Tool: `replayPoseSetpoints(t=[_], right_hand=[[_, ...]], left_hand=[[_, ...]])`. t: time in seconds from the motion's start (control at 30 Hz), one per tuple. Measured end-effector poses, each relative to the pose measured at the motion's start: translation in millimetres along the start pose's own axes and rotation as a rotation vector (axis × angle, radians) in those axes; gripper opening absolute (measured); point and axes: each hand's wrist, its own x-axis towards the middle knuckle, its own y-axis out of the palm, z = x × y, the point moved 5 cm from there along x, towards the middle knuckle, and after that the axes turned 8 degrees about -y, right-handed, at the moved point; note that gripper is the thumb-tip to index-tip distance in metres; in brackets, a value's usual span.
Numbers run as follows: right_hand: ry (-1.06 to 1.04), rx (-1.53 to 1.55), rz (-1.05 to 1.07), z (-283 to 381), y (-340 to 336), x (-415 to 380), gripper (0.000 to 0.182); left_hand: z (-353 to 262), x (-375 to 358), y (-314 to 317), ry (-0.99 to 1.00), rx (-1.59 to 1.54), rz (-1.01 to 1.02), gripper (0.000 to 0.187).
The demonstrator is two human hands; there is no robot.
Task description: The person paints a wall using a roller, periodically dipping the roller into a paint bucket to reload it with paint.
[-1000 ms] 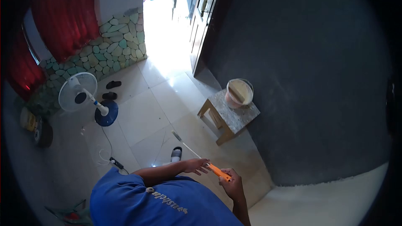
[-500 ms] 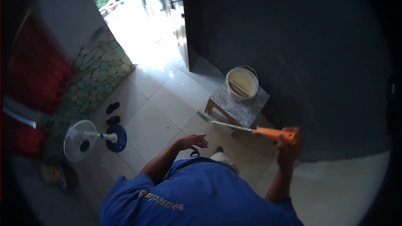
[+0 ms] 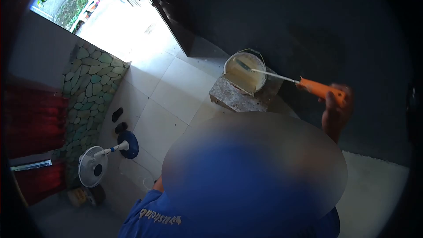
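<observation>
My right hand (image 3: 339, 103) is wrapped round the orange handle of a paint roller (image 3: 319, 90), held out at the right side. The roller's thin pale rod slants left, and its narrow head lies over the open mouth of a bucket (image 3: 226, 68) of cream-coloured paint. A flat ridged board (image 3: 240, 83) leans in the near side of that bucket. Under it is a speckled grey-topped stool (image 3: 260, 102). My left hand is hidden behind a large blurred patch over my blue shirt; only a bit of the left arm shows.
A dark wall (image 3: 273, 13) rises along the right, beside the stool. The door (image 3: 169, 22) stands open to bright daylight. On the tiled floor (image 3: 176, 83) are a fan (image 3: 93, 167) and dark slippers (image 3: 118, 121). Red curtains (image 3: 35, 121) hang by stone cladding (image 3: 94, 72).
My right hand has moved up and right in the view, bringing the roller head from beside the stool to the bucket's mouth. The view has turned, and my left hand has gone from sight.
</observation>
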Motion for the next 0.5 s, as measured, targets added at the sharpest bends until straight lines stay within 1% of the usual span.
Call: replayPoseSetpoints(t=[0.03,0.07,0.1,0.13,0.17,0.23,0.27,0.33,0.37,0.43,0.5], right_hand=[[0.027,-0.025,0.092,-17,12,5,0.025],[0.046,-0.021,0.101,-32,21,8,0.025],[0.047,-0.025,0.18,-46,34,11,0.025],[0.045,-0.029,0.257,-59,46,12,0.026],[0.058,-0.028,0.259,-74,55,14,0.026],[0.07,-0.071,0.361,-95,76,10,0.026],[0.083,-0.071,0.362,-103,82,8,0.026],[0.117,-0.043,0.434,-118,96,2,0.028],[0.125,-0.045,0.435,-125,100,-1,0.028],[0.07,-0.063,0.423,-131,106,-5,0.028],[0.064,-0.066,0.42,-135,111,-5,0.027]], left_hand=[[-29,-24,19,0.132,0.049,-0.027,0.052],[-42,-15,20,0.24,0.182,-0.09,0.049],[-54,-6,22,0.343,0.316,-0.169,0.046],[-53,39,9,0.425,0.535,-0.281,0.044],[-59,41,11,0.413,0.541,-0.28,0.044],[-74,37,12,0.334,0.378,-0.297,0.045],[-81,29,14,0.323,0.387,-0.297,0.045],[-91,-9,23,0.128,-0.059,-0.131,0.046],[-97,-14,22,0.121,-0.054,-0.131,0.046],[-105,-24,17,0.03,-0.151,-0.154,0.048],[-112,-25,13,0.037,-0.15,-0.177,0.047]])
